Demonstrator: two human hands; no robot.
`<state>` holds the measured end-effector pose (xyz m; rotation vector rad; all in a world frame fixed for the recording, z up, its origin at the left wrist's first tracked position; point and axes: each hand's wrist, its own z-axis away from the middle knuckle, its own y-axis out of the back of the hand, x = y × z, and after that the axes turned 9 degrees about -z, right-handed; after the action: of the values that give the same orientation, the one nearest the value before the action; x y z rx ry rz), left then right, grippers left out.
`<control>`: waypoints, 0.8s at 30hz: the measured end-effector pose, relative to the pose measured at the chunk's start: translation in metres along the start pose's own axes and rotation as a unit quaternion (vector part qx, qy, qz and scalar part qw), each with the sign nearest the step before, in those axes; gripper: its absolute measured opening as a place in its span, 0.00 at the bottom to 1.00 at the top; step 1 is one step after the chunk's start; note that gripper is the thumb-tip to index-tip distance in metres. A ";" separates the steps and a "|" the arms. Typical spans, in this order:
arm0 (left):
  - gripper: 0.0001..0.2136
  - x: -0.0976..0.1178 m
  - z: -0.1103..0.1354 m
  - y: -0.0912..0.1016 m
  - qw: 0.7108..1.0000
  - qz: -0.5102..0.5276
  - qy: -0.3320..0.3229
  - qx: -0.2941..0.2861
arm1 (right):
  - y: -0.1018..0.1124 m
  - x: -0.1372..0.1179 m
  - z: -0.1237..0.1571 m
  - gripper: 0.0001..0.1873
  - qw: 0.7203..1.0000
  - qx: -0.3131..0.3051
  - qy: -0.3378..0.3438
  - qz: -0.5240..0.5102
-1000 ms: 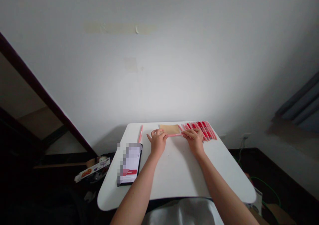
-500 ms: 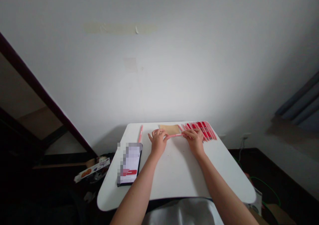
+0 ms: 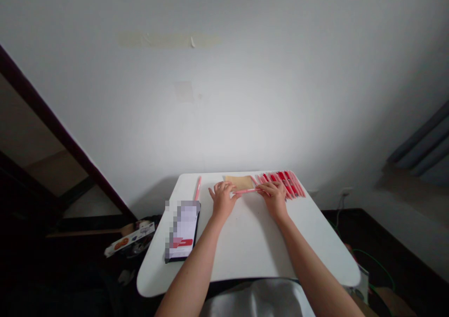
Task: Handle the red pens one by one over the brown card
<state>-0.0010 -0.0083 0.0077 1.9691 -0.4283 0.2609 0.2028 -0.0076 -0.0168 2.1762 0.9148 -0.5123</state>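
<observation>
Pink pen (image 3: 246, 191) level between left grip (image 3: 222, 199) and right grip (image 3: 275, 198), both pinching its ends.

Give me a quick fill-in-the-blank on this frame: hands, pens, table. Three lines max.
1. The left hand and right hand grip the pen at its two ends; its colour is ____.
2. The row of pens lies at the far ____ of the table.
3. The lone pen lies to the ____ of the left hand.

Missing words: pink; right; left.
</observation>
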 end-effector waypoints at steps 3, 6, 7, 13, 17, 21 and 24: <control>0.09 0.000 0.000 0.000 1.000 0.007 -0.003 -0.001 | 0.000 0.002 0.000 0.13 1.000 -0.001 -0.001 0.000; 0.05 -0.001 0.000 -0.001 1.000 0.009 -0.003 -0.006 | -0.001 0.002 0.000 0.13 1.000 -0.003 0.000 0.002; 0.04 -0.001 0.001 -0.001 1.000 0.007 -0.003 -0.005 | -0.001 0.002 0.000 0.14 1.000 -0.003 0.000 0.003; 0.07 0.000 0.001 0.001 1.000 -0.017 -0.002 -0.018 | 0.000 -0.002 0.000 0.14 1.000 0.004 -0.002 0.000; 0.10 0.001 0.001 0.002 1.000 -0.021 0.000 -0.021 | 0.001 -0.004 -0.001 0.13 1.000 0.001 -0.004 -0.004; 0.09 -0.001 0.001 0.001 1.000 -0.002 -0.016 0.000 | 0.002 -0.004 -0.001 0.13 1.000 -0.003 -0.008 -0.005; 0.12 -0.001 0.001 0.000 1.000 0.004 -0.024 0.003 | 0.002 -0.003 -0.001 0.12 1.000 -0.005 -0.007 -0.005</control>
<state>-0.0024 -0.0092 0.0065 1.9824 -0.4666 0.2192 0.2019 -0.0095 -0.0136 2.1577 0.9183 -0.5269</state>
